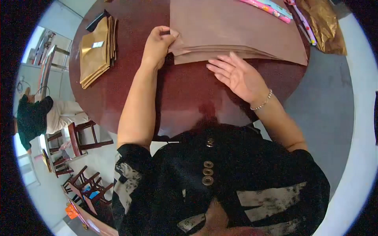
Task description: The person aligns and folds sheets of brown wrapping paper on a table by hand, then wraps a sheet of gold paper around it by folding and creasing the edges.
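Several large brown paper sheets [220, 27] lie stacked on the dark red round table [189, 94], their near edges fanned slightly apart. My left hand [159, 45] pinches the sheets' near left corner between thumb and fingers. Just below the near edge, my right hand [240, 74] is held open with the palm partly turned up and the fingers pointing left. Whether its fingertips touch the paper I cannot tell. A beaded bracelet [263, 101] circles my right wrist.
A pile of folded gold-brown paper [96, 51] lies at the table's left. Pink patterned rolls [271, 10] rest on the sheets' far right, near crumpled gold wrapping [319, 25]. Wooden stools [88, 183] stand at lower left, and a person [35, 114] is beside another table.
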The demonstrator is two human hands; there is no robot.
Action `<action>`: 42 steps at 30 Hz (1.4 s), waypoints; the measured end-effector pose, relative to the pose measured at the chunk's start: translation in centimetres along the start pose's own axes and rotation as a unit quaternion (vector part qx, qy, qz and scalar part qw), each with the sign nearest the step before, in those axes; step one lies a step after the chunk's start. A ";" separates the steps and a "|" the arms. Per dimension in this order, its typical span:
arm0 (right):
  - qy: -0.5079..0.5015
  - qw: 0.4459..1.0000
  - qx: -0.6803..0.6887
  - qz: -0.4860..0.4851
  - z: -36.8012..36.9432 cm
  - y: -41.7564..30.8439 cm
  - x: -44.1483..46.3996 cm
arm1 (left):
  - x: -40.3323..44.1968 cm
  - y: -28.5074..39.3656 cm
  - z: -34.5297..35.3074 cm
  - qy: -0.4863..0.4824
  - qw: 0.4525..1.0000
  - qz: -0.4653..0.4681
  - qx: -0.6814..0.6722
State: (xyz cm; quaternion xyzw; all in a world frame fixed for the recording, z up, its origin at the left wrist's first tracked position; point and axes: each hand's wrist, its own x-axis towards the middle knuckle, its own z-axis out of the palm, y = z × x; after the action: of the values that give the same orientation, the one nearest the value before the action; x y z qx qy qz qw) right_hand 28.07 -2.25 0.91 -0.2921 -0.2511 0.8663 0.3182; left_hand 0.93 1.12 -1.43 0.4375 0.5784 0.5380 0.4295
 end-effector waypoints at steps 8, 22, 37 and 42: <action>0.144 0.958 0.169 -0.182 -3.1 -4.2 1.6 | -1.0 1.3 0.7 0.012 0.997 0.038 0.065; 0.297 0.871 0.086 -0.381 -19.8 -12.6 -3.6 | -0.5 0.0 0.8 -0.007 0.986 0.063 0.156; 0.414 0.842 -0.098 -0.332 -21.2 -14.8 -7.2 | -0.6 -0.5 1.0 -0.012 0.991 0.064 0.113; 0.417 0.843 -0.133 -0.312 -23.9 -15.8 -6.8 | -0.8 -0.3 0.8 -0.016 0.993 0.033 0.115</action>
State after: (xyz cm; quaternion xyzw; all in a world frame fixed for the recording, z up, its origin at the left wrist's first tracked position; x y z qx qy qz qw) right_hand 54.62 9.56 -3.74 -0.5712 -0.2855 0.4760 0.6047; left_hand 1.92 0.59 -1.78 0.5117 0.6145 0.4748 0.3675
